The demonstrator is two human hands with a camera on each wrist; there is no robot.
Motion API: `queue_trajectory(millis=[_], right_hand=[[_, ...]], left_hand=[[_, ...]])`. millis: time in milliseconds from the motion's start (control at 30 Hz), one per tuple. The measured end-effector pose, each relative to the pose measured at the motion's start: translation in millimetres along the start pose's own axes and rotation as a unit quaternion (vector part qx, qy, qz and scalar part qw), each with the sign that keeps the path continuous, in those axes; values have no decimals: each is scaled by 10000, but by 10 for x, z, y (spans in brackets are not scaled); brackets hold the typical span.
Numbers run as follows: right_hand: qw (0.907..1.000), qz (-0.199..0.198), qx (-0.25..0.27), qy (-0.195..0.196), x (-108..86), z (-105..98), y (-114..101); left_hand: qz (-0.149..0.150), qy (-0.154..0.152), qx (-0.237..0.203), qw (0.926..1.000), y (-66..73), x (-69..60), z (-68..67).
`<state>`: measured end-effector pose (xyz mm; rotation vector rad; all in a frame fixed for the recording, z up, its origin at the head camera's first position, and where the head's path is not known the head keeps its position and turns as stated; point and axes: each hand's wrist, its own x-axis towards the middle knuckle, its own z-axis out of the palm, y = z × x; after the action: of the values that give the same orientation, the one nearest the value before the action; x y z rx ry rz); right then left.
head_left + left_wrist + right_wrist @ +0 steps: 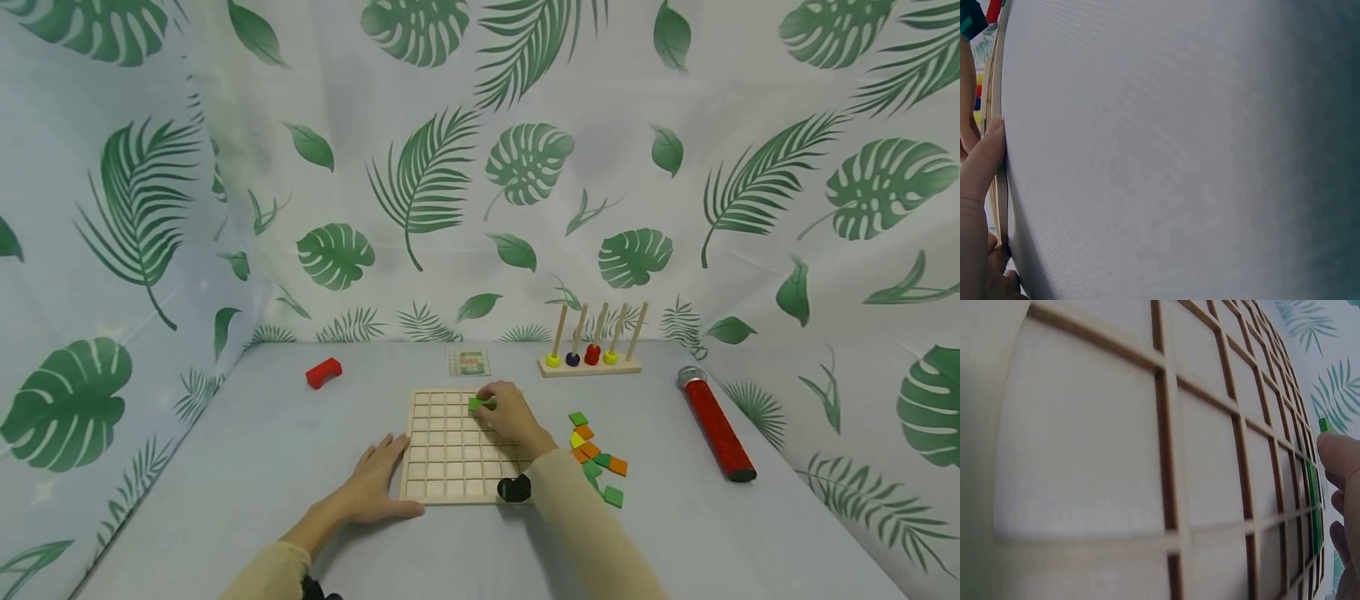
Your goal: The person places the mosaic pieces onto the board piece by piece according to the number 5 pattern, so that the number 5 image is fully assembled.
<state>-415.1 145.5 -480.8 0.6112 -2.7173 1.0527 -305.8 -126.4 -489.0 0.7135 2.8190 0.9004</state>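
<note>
Wooden grid board (437, 454) is lying flat on the counter (247, 450); bearings are being taken from its centre. At 1 o'clock, the right hand (513, 417) is pinching a green tile (1324, 425) between thumb and fingers, above the far cells. Seated green tiles (1317, 531) are occupying cells there. At 8 o'clock, the left hand (375, 483) is spreading loosely along the corner, thumb touching the near edge, gripping nothing.

Sound practice, in this inspector's judgement: squaring the tile to the ribs, lowering it level, pressing gently, and keeping the left hand bracing the frame.

Surface: pale and matte. Loose tiles (591, 450) are lying at 3 o'clock, with a red cylinder (720, 433) beyond. A pattern card (470, 362) is lying at 12, a peg stand (589, 367) is standing at 2, and a red arch block (323, 373) is resting at 10.

Room: leaf-printed sheeting (450, 83) is enclosing the visible sides.
</note>
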Motion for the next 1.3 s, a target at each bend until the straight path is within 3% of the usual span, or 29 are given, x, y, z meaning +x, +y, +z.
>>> queue_trajectory(millis=[233,700,1067,1300], right_hand=[[9996,56,-228,-144,18,105,-3],[9977,163,-651,-110,0,117,14],[9977,261,-606,-143,-3,107,-36],[9991,122,-332,226,-46,-31,-18]], left_hand=[[-12,-68,-11,10000,2,2,40],[27,-97,37,9999,27,17,40],[47,-84,-9,10000,13,17,47],[-5,19,69,10000,-31,15,20]])
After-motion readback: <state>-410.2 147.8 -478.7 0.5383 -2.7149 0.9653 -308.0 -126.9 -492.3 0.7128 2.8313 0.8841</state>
